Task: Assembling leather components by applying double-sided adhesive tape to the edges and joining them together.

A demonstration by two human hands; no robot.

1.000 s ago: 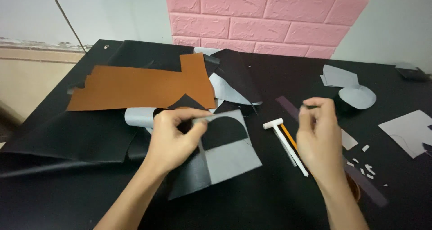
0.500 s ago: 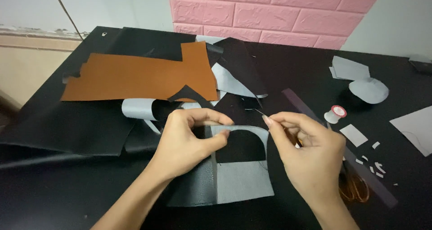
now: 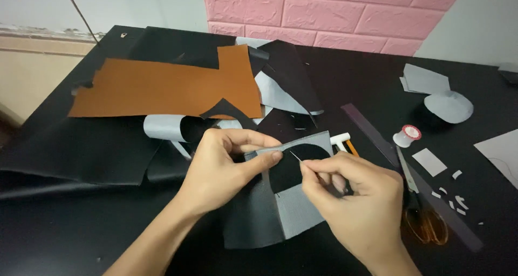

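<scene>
My left hand (image 3: 226, 168) pinches the upper edge of a grey and black leather piece (image 3: 286, 200) between thumb and forefinger, lifting it a little off the black table (image 3: 356, 76). My right hand (image 3: 350, 200) holds a thin needle (image 3: 295, 157) at its fingertips, with the tip pointing up and left, close to my left thumb. The piece has a black half-round patch (image 3: 291, 165) near its top.
A large brown leather sheet (image 3: 167, 84) lies at the back left, with black sheets (image 3: 86, 152) around it. A small spool of thread (image 3: 406, 135), scissors with orange handles (image 3: 421, 211), a white-handled tool (image 3: 341, 139), grey offcuts (image 3: 426, 79) and small scraps (image 3: 456, 195) lie to the right.
My right hand has come from the right side of the table to the leather piece with the needle. The view has drifted so the piece sits more central.
</scene>
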